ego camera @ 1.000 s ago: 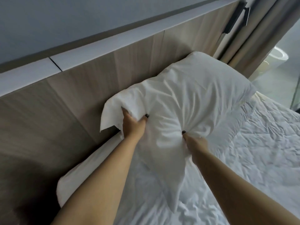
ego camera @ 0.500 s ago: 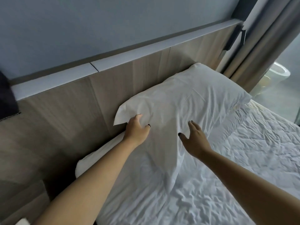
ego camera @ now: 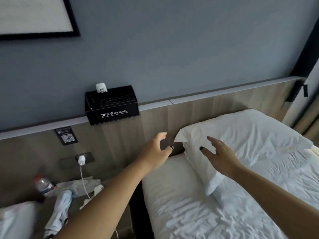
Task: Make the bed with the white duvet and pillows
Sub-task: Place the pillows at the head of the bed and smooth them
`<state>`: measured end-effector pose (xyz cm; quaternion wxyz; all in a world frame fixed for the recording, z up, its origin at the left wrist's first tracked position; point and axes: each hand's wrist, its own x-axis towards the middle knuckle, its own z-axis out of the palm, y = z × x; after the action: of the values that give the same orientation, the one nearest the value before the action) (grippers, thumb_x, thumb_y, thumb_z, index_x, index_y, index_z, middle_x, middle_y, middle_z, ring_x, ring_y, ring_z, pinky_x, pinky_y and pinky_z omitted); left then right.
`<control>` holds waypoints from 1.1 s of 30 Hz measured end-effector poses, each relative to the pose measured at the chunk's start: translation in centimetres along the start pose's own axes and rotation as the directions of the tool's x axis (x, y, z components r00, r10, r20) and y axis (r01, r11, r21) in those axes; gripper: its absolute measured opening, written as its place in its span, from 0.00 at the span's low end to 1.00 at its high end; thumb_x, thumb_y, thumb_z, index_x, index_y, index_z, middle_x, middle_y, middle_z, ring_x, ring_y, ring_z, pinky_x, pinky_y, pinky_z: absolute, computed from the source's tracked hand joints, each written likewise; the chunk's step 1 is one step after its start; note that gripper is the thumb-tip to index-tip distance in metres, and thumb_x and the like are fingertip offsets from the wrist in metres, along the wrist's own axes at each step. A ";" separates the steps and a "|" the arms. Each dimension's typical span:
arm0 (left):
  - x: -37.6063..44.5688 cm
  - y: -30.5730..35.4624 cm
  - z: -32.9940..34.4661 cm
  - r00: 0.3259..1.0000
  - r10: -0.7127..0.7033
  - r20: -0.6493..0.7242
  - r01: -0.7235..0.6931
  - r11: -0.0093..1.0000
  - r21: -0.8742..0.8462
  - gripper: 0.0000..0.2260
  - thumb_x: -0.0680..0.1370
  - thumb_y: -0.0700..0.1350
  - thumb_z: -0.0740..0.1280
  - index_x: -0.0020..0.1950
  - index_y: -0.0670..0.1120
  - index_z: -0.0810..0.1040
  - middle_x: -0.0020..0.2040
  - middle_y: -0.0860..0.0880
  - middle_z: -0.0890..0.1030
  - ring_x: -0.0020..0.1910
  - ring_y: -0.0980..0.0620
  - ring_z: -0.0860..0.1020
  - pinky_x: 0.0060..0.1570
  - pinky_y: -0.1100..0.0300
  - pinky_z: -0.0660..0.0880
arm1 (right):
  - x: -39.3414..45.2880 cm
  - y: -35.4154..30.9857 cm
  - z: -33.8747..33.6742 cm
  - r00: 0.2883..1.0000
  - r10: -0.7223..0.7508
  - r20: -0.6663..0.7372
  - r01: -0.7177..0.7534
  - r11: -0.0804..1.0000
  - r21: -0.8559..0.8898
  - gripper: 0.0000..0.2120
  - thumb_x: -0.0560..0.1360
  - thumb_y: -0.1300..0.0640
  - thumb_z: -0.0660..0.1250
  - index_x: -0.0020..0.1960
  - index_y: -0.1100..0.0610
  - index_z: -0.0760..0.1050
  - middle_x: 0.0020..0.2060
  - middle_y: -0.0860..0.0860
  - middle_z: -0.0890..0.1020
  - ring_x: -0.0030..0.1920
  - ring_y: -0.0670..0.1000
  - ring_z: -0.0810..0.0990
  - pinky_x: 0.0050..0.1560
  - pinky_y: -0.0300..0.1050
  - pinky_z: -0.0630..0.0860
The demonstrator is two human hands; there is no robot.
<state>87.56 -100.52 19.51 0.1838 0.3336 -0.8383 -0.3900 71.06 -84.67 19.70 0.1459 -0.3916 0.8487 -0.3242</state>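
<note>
- While lying flat at the head end of the bed [ego camera: 189, 213], against the wooden headboard [ego camera: 215, 107], white pillow [ego camera: 241, 144] held by neither hand; near corner sticks out over the bare sheet.
- Right hand [ego camera: 219, 155] hovering over the pillow's near-left part, palm down, fingers spread and loose, gripping nothing; whether skin touches fabric cannot be told.
- Left hand [ego camera: 158, 151] raised just left of the pillow's corner, apart from it, fingers curled partway with thumb and forefinger near each other, nothing pinched between them.
- Both forearms bare, reaching in from the lower edge toward the headboard, left one crossing above the gap between bed and bedside table [ego camera: 82, 202].
- Rumpled white duvet [ego camera: 276, 195] spread across the right part of the bed, running under the pillow's near edge.
- On the ledge above the headboard, black tissue box [ego camera: 111, 105] printed "HOTEL" in white after some characters too small to read.
- Small black card with a QR code [ego camera: 65, 136] fixed to the headboard left of the box; wording unreadable.
- White charger [ego camera: 81, 159] plugged in low on the headboard, cable hanging to the bedside table, beside a plastic bottle [ego camera: 44, 186] with a blurred label and crumpled cloths.
</note>
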 end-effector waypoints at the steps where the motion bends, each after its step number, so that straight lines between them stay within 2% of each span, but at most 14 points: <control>1: -2.6 0.1 -1.2 1.000 0.003 -0.027 -0.002 1.000 0.019 0.26 0.79 0.48 0.67 0.75 0.50 0.65 0.74 0.52 0.70 0.72 0.54 0.67 0.70 0.57 0.64 | -1.4 -1.0 0.0 0.999 -0.047 0.012 0.047 0.999 -0.003 0.29 0.80 0.46 0.62 0.77 0.53 0.59 0.74 0.51 0.66 0.71 0.54 0.68 0.69 0.47 0.65; 6: -15.6 -1.1 -7.2 0.990 -0.039 -0.135 0.059 0.987 0.148 0.27 0.80 0.53 0.65 0.78 0.55 0.60 0.76 0.57 0.65 0.66 0.49 0.73 0.64 0.59 0.67 | -6.7 -6.7 1.7 0.963 -0.238 0.125 0.244 0.970 -0.027 0.27 0.80 0.50 0.63 0.76 0.54 0.61 0.71 0.52 0.69 0.66 0.54 0.71 0.64 0.44 0.66; 9: -22.9 -3.5 -10.7 0.969 -0.098 -0.226 0.131 0.981 0.140 0.28 0.79 0.52 0.65 0.77 0.55 0.61 0.76 0.56 0.65 0.70 0.56 0.68 0.67 0.60 0.64 | -9.7 -10.4 4.2 0.934 -0.318 0.164 0.327 0.944 -0.034 0.26 0.78 0.48 0.64 0.73 0.55 0.66 0.68 0.53 0.72 0.65 0.54 0.72 0.64 0.49 0.68; 11: -27.8 -5.2 -13.0 0.945 -0.162 -0.286 0.199 0.974 0.107 0.27 0.79 0.51 0.65 0.77 0.55 0.61 0.75 0.56 0.66 0.66 0.61 0.67 0.64 0.64 0.63 | -11.9 -13.2 6.8 0.920 -0.346 0.184 0.349 0.937 0.016 0.17 0.77 0.48 0.64 0.63 0.56 0.73 0.56 0.52 0.75 0.57 0.54 0.74 0.55 0.47 0.69; 13: -32.7 -6.9 -15.1 0.913 -0.205 -0.353 0.253 0.963 0.095 0.27 0.79 0.51 0.65 0.77 0.56 0.61 0.74 0.56 0.67 0.65 0.62 0.69 0.63 0.64 0.66 | -14.3 -16.2 10.2 0.889 -0.396 0.229 0.391 0.918 0.066 0.10 0.75 0.47 0.64 0.53 0.51 0.72 0.50 0.49 0.74 0.51 0.52 0.73 0.49 0.45 0.66; 15: -37.5 -8.4 -17.0 0.869 -0.243 -0.430 0.305 0.949 0.080 0.26 0.79 0.50 0.65 0.76 0.56 0.62 0.71 0.58 0.69 0.64 0.59 0.72 0.60 0.64 0.68 | -17.3 -19.3 13.8 0.842 -0.453 0.294 0.430 0.892 0.141 0.13 0.76 0.49 0.65 0.60 0.50 0.73 0.53 0.46 0.75 0.54 0.50 0.74 0.51 0.44 0.67; 16: -40.0 -9.2 -17.9 0.844 -0.262 -0.469 0.331 0.941 0.069 0.25 0.79 0.50 0.65 0.75 0.57 0.63 0.69 0.60 0.70 0.61 0.59 0.73 0.58 0.66 0.68 | -18.9 -20.8 15.8 0.827 -0.457 0.326 0.423 0.889 0.174 0.17 0.77 0.51 0.66 0.66 0.51 0.73 0.55 0.46 0.75 0.55 0.48 0.74 0.53 0.43 0.67; 18: -45.1 -10.8 -19.6 0.787 -0.311 -0.532 0.393 0.919 0.045 0.20 0.80 0.49 0.65 0.71 0.58 0.66 0.62 0.61 0.71 0.53 0.59 0.74 0.54 0.67 0.70 | -22.3 -23.8 19.7 0.795 -0.451 0.406 0.393 0.893 0.220 0.21 0.77 0.53 0.67 0.70 0.52 0.70 0.60 0.49 0.77 0.56 0.48 0.75 0.54 0.44 0.70; 20: -50.5 -13.0 -21.2 0.728 -0.373 -0.575 0.466 0.885 0.016 0.21 0.80 0.51 0.65 0.71 0.59 0.65 0.68 0.59 0.70 0.62 0.59 0.72 0.62 0.64 0.70 | -26.0 -26.9 23.7 0.757 -0.460 0.465 0.383 0.888 0.254 0.17 0.77 0.53 0.68 0.65 0.50 0.73 0.59 0.54 0.80 0.55 0.53 0.79 0.55 0.50 0.75; 22: -55.9 -15.2 -22.7 0.675 -0.443 -0.591 0.535 0.844 -0.022 0.26 0.80 0.54 0.65 0.76 0.60 0.59 0.76 0.61 0.63 0.72 0.57 0.66 0.70 0.60 0.66 | -30.2 -30.0 27.4 0.731 -0.462 0.502 0.366 0.886 0.283 0.18 0.76 0.55 0.68 0.65 0.52 0.73 0.55 0.56 0.80 0.55 0.56 0.79 0.54 0.48 0.74; 25: -63.6 -18.4 -25.2 0.614 -0.509 -0.603 0.609 0.792 -0.049 0.28 0.80 0.55 0.64 0.78 0.58 0.57 0.77 0.59 0.60 0.74 0.54 0.65 0.71 0.60 0.64 | -36.6 -34.2 32.9 0.655 -0.477 0.586 0.359 0.879 0.315 0.25 0.76 0.55 0.69 0.70 0.57 0.69 0.60 0.56 0.78 0.61 0.54 0.76 0.57 0.45 0.70; 28: -70.1 -21.2 -27.2 0.548 -0.566 -0.616 0.681 0.730 -0.065 0.29 0.81 0.54 0.63 0.79 0.55 0.56 0.78 0.59 0.59 0.69 0.44 0.70 0.70 0.57 0.65 | -42.0 -37.6 37.5 0.550 -0.540 0.637 0.433 0.837 0.336 0.26 0.76 0.53 0.69 0.72 0.54 0.67 0.66 0.53 0.74 0.66 0.53 0.73 0.62 0.43 0.69; 30: -73.6 -23.1 -28.4 0.504 -0.582 -0.638 0.702 0.707 -0.089 0.30 0.81 0.54 0.63 0.79 0.54 0.54 0.78 0.58 0.58 0.71 0.46 0.69 0.70 0.58 0.65 | -44.7 -39.6 39.9 0.484 -0.570 0.663 0.475 0.808 0.348 0.26 0.77 0.52 0.68 0.73 0.53 0.65 0.70 0.50 0.70 0.68 0.52 0.71 0.62 0.42 0.67; 33: -77.5 -25.8 -29.4 0.431 -0.624 -0.652 0.719 0.674 -0.169 0.33 0.81 0.52 0.64 0.80 0.52 0.50 0.79 0.57 0.56 0.76 0.54 0.61 0.73 0.62 0.58 | -47.4 -42.0 43.4 0.407 -0.582 0.704 0.540 0.775 0.329 0.26 0.77 0.51 0.67 0.73 0.52 0.64 0.71 0.50 0.68 0.67 0.51 0.71 0.63 0.42 0.69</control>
<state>170.06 -73.90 14.20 0.2748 0.7660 -0.5350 -0.2272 147.66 -87.89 14.86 0.3878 -0.7480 0.5099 -0.1733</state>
